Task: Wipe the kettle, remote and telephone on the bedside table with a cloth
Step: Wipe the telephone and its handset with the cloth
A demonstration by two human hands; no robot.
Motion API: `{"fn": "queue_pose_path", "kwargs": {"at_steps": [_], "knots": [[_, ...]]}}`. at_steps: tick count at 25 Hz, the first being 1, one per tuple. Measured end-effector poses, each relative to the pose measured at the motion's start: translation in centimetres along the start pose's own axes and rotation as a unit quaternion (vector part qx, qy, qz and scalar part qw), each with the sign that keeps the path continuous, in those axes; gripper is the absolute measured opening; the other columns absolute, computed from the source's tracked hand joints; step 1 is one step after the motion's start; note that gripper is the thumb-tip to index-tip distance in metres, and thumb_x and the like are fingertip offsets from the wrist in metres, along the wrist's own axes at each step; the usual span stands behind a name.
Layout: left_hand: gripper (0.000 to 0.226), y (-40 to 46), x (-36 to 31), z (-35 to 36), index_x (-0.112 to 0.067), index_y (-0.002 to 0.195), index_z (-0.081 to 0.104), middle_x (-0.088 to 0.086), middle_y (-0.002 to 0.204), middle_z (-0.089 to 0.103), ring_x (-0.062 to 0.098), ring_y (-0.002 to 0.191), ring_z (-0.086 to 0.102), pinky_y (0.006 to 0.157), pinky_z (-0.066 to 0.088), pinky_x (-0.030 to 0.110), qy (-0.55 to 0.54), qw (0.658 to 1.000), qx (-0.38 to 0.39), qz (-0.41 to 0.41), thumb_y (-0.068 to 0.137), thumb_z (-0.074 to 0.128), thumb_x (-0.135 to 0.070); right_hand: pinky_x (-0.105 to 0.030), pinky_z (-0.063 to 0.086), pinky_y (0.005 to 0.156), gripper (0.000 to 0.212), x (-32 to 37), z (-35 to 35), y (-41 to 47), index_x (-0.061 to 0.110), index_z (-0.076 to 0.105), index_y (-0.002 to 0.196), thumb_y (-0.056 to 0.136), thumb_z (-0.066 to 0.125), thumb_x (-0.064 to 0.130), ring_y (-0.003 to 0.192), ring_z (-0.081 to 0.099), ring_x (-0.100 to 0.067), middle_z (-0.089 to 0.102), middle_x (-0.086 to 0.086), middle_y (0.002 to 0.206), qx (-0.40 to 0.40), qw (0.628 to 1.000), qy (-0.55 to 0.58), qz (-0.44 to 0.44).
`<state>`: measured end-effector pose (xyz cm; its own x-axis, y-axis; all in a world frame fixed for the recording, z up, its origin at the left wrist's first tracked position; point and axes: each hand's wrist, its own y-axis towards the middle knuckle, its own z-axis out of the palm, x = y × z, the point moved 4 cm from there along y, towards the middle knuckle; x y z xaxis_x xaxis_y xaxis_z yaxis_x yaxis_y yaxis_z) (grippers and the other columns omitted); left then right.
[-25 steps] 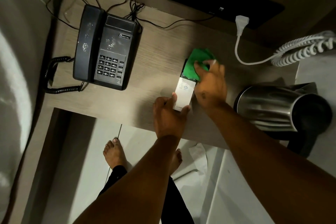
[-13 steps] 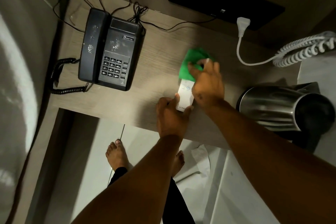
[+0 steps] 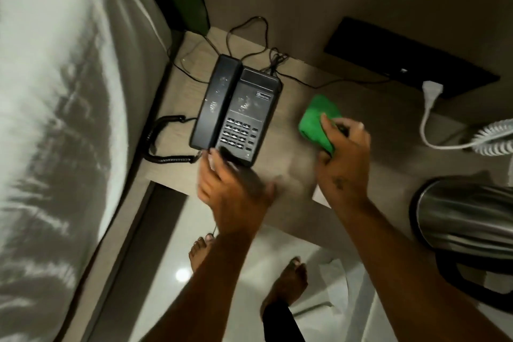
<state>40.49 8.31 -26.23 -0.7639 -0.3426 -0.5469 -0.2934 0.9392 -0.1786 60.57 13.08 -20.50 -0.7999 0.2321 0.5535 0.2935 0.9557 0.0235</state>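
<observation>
L hand (image 3: 230, 189) at telephone (image 3: 236, 114); R hand (image 3: 342, 164) grips cloth (image 3: 316, 122).

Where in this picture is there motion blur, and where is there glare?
Head view: the left hand is smeared by motion near the telephone; the right hand holding the green cloth is sharper; a small bright glare spot lies on the floor; the kettle shows streaked reflections.

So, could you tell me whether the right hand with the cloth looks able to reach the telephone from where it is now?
Probably yes. The right hand holds the green cloth just beside the telephone, with only bare table between them. The left hand touches the phone's near edge, leaving its top uncovered.
</observation>
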Motion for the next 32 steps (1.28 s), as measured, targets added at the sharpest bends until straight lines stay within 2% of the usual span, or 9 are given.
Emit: {"fn": "queue_pose_path", "kwargs": {"at_steps": [4, 7, 11, 16, 18, 22, 27, 30, 32], "knots": [[0.156, 7.6, 2.5, -1.7, -0.006, 0.158, 0.001, 0.022, 0.165, 0.011, 0.041, 0.152, 0.013, 0.120, 0.013, 0.061, 0.029, 0.999, 0.012, 0.009, 0.044, 0.073, -0.086, -0.043, 0.049, 0.088, 0.067, 8.4, 6.3, 4.4, 0.027, 0.049, 0.136, 0.076, 0.065, 0.002, 0.123, 0.040, -0.038, 0.041, -0.016, 0.145, 0.071, 0.986, -0.105, -0.111], [0.144, 8.1, 2.2, -0.7, -0.002, 0.157, 0.011, 0.023, 0.163, 0.020, 0.041, 0.150, 0.021, 0.118, 0.021, 0.060, 0.005, 0.998, 0.024, 0.052, 0.053, 0.072, -0.081, -0.047, 0.047, 0.096, 0.071, 10.1, 10.2, 4.0, 0.032, 0.041, 0.139, 0.078, 0.064, 0.005, 0.137, 0.026, -0.038, 0.026, -0.011, 0.157, 0.162, 0.956, -0.186, -0.159], [0.136, 8.1, 2.4, 0.1, -0.004, 0.155, 0.016, 0.023, 0.155, 0.032, 0.042, 0.142, 0.031, 0.115, 0.029, 0.060, -0.019, 0.999, 0.019, 0.020, 0.054, 0.072, -0.076, -0.051, 0.048, 0.092, 0.074, 8.6, 9.9, 2.0, 0.030, 0.047, 0.136, 0.070, 0.070, 0.004, 0.134, 0.032, -0.042, 0.034, -0.015, 0.153, 0.174, 0.938, -0.220, -0.206], [0.135, 8.2, 2.5, 0.2, -0.004, 0.154, 0.018, 0.024, 0.152, 0.035, 0.042, 0.141, 0.034, 0.114, 0.030, 0.058, -0.011, 0.999, 0.017, 0.033, 0.055, 0.067, -0.083, -0.048, 0.050, 0.097, 0.078, 9.7, 9.8, 7.5, 0.033, 0.045, 0.138, 0.072, 0.062, -0.004, 0.136, 0.025, -0.036, 0.027, -0.008, 0.155, 0.130, 0.966, -0.201, -0.092], [0.134, 8.2, 2.5, 0.1, -0.004, 0.154, 0.017, 0.025, 0.152, 0.036, 0.043, 0.140, 0.034, 0.114, 0.030, 0.057, -0.007, 0.999, 0.021, 0.027, 0.057, 0.062, -0.084, -0.050, 0.048, 0.099, 0.075, 10.0, 10.2, 4.8, 0.032, 0.046, 0.138, 0.074, 0.061, -0.004, 0.140, 0.022, -0.037, 0.028, -0.006, 0.156, 0.155, 0.959, -0.201, -0.126], [0.136, 8.3, 2.8, 0.1, -0.005, 0.154, 0.016, 0.024, 0.152, 0.035, 0.042, 0.140, 0.033, 0.113, 0.032, 0.058, -0.005, 1.000, 0.024, 0.020, 0.054, 0.069, -0.079, -0.051, 0.045, 0.102, 0.041, 6.5, 7.8, 0.1, 0.032, 0.053, 0.135, 0.095, 0.051, 0.021, 0.136, 0.033, -0.039, 0.035, -0.007, 0.153, 0.179, 0.969, -0.123, -0.116], [0.137, 8.4, 3.0, 0.5, -0.005, 0.154, 0.016, 0.023, 0.150, 0.034, 0.041, 0.140, 0.031, 0.114, 0.029, 0.056, -0.001, 1.000, 0.016, 0.018, 0.054, 0.067, -0.082, -0.045, 0.051, 0.096, 0.075, 8.9, 9.3, 6.8, 0.029, 0.045, 0.140, 0.074, 0.059, -0.005, 0.131, 0.030, -0.036, 0.030, -0.007, 0.154, 0.108, 0.979, -0.168, -0.046], [0.130, 8.4, 2.9, 0.6, -0.003, 0.153, 0.017, 0.025, 0.149, 0.036, 0.042, 0.138, 0.034, 0.114, 0.032, 0.060, -0.003, 1.000, 0.003, 0.030, 0.057, 0.067, -0.075, -0.052, 0.048, 0.099, 0.063, 9.1, 10.2, 1.1, 0.028, 0.054, 0.134, 0.078, 0.063, 0.001, 0.134, 0.035, -0.035, 0.040, -0.008, 0.149, 0.150, 0.971, -0.141, -0.120], [0.131, 8.4, 3.1, 0.5, -0.003, 0.153, 0.017, 0.025, 0.149, 0.036, 0.042, 0.137, 0.034, 0.113, 0.033, 0.060, -0.005, 1.000, 0.003, 0.030, 0.054, 0.068, -0.072, -0.052, 0.051, 0.095, 0.054, 7.6, 8.8, -1.9, 0.032, 0.056, 0.131, 0.082, 0.070, 0.014, 0.129, 0.043, -0.038, 0.039, -0.004, 0.148, 0.151, 0.976, -0.118, -0.108]]}}
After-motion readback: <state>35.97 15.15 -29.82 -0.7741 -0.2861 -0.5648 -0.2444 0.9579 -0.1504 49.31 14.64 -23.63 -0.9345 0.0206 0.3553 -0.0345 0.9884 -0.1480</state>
